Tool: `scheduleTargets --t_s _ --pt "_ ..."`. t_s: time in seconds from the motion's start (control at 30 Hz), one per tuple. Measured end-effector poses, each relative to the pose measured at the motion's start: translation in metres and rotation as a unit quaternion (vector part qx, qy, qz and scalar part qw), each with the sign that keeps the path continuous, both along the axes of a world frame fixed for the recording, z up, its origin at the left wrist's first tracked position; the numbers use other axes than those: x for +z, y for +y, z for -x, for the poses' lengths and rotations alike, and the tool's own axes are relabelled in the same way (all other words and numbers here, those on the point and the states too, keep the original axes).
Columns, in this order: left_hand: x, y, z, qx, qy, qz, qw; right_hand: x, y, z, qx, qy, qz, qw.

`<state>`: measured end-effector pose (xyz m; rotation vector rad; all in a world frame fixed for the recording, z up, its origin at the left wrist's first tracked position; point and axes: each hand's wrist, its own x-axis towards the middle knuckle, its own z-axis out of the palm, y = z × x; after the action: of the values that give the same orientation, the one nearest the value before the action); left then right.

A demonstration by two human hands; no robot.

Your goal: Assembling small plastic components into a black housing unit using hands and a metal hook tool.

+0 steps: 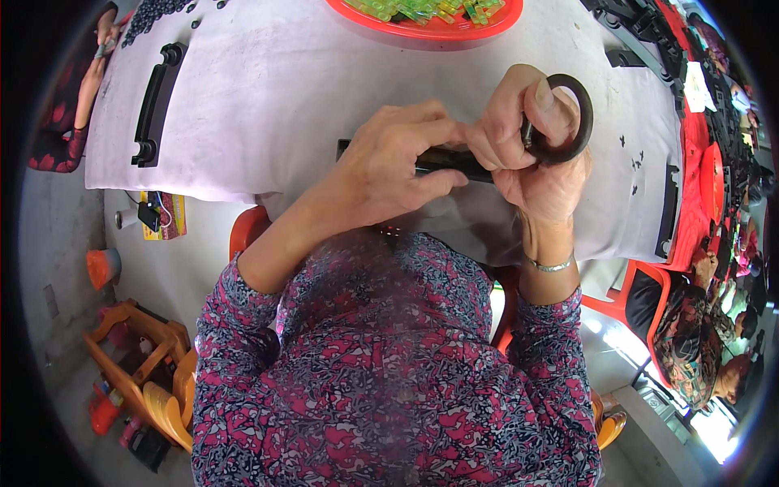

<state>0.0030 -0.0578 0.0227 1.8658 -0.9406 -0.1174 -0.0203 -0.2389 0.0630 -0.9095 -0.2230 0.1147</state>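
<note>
Your left hand point(389, 166) is clenched over a long black plastic handle point(442, 161) held mid-table above the white cloth point(268, 89), while your right hand point(531, 142) grips its right end and a black ring point(583, 122). Far left lies a spare black handle point(157, 104); far centre sits a red tray point(438, 28) of green pieces. Your hands cover most of the held handle.

From my remote seat I saw only two such items: a small yellow-and-red printed box point(165, 216) at the left of the frame, just below the white table's edge with a black item on top, and a white paper label point(697, 88) lying among black parts at the upper right.
</note>
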Motion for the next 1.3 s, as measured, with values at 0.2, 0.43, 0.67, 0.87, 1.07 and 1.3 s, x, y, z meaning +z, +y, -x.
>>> scheduleTargets --t_s 0.2,0.43,0.67,0.87,1.07,1.3 --pt "-0.001 -0.010 -0.008 -0.029 0.079 0.033 0.996 -0.005 0.005 -0.001 -0.007 -0.020 -0.019 1.000" --pt "-0.008 -0.014 -0.006 -0.054 0.063 0.110 0.990 -0.007 0.004 0.000 -0.001 -0.033 0.069 0.997" --pt "-0.014 -0.014 -0.004 -0.008 -0.015 0.037 0.999 -0.014 0.009 -0.006 -0.025 -0.075 0.102 0.992" --pt "0.010 0.005 -0.009 -0.032 -0.007 -0.091 0.995 -0.013 -0.001 -0.009 0.002 -0.004 -0.007 1.000" --pt "-0.006 0.022 0.009 0.037 -0.078 -0.117 0.989 -0.017 0.005 -0.005 0.032 -0.005 -0.082 0.996" --pt "-0.008 0.017 0.010 0.046 -0.067 -0.115 0.990 -0.019 0.010 -0.003 0.050 -0.005 -0.093 0.994"
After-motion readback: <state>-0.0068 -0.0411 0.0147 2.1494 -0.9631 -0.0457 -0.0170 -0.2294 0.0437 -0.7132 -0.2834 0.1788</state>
